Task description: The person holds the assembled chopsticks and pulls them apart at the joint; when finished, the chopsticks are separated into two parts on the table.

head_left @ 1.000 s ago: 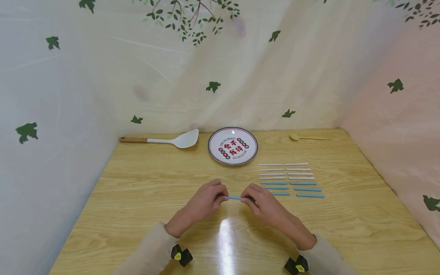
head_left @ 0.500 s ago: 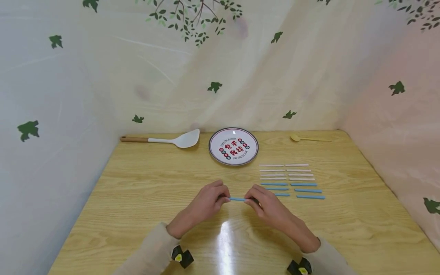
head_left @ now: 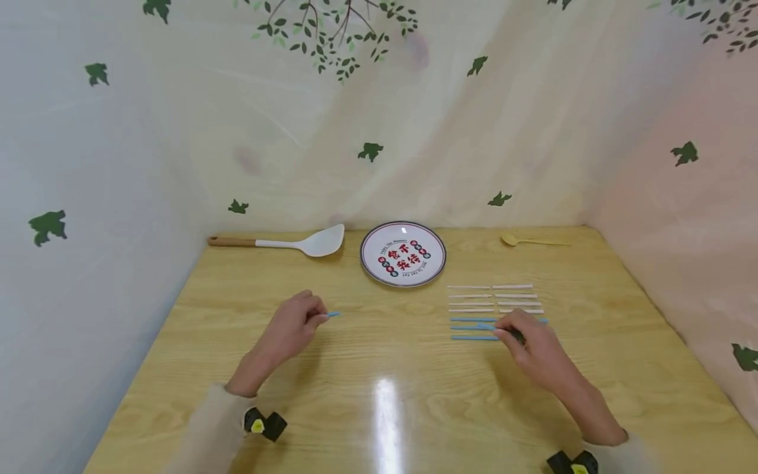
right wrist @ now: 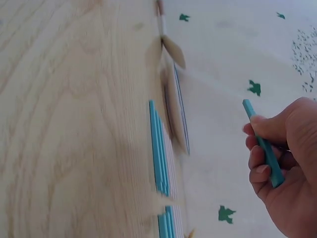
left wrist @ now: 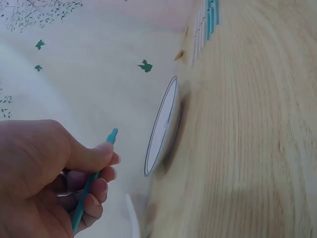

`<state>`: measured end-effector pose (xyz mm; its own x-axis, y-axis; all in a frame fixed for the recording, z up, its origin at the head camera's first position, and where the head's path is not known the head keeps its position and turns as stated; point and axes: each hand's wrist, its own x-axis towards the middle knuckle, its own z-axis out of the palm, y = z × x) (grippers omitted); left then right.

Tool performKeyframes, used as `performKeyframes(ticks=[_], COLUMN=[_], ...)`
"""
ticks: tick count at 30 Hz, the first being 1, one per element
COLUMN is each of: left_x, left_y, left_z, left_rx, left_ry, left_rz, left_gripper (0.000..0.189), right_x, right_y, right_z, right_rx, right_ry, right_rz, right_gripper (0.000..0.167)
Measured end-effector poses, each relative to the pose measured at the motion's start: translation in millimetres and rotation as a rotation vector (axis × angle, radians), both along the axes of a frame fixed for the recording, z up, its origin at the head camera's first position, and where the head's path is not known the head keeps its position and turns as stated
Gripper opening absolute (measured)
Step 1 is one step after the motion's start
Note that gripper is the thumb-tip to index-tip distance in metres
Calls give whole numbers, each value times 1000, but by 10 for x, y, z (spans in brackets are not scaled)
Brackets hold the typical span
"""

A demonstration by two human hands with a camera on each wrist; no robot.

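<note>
My left hand is held over the left middle of the table, gripping a short blue stick between thumb and curled fingers. Its narrowed tip pokes out past the thumb in the left wrist view. Over the right side, my right hand pinches another blue stick, which lies along the curled fingers. Beneath and beyond that hand, blue sticks and pale pinkish-white sticks lie in two columns of short rows. In the head view the right hand covers part of the right-hand blue column.
A white plate with red lettering is at the back middle of the wooden table. To its left lies a white spatula with a wooden handle. A small yellow spoon is at the back right. Printed cloth walls stand around the table.
Both hands were on one blue stick at the front middle. They have moved apart, left hand leftward and right hand over the rows, each now holding a blue piece.
</note>
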<state>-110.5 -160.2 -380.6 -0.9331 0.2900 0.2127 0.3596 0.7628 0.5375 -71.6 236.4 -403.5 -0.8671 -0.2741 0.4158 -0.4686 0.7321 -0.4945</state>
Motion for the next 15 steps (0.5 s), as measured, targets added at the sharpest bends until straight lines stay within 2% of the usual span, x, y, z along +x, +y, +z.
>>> performKeyframes(ticks=[3,6,10,15], left_x=[-24,-13,23,86], left_y=[-2,157,469,963], left_z=[17,-5,-105,-274], left_rx=[0,4,-33,-81], left_ry=[-28,-53,-60,-35], left_rz=[-87,-137,-193,-321], left_gripper=[8,6,6,11], right_x=[-2,4,17,30], right_y=[134,216,351,540], right_z=[5,-11,-73,-199], right_rx=[14,36,48,56], right_ry=[10,-9,-58,-80], right_rz=[14,-4,-27,-15], right_gripper=[11,11,9,13])
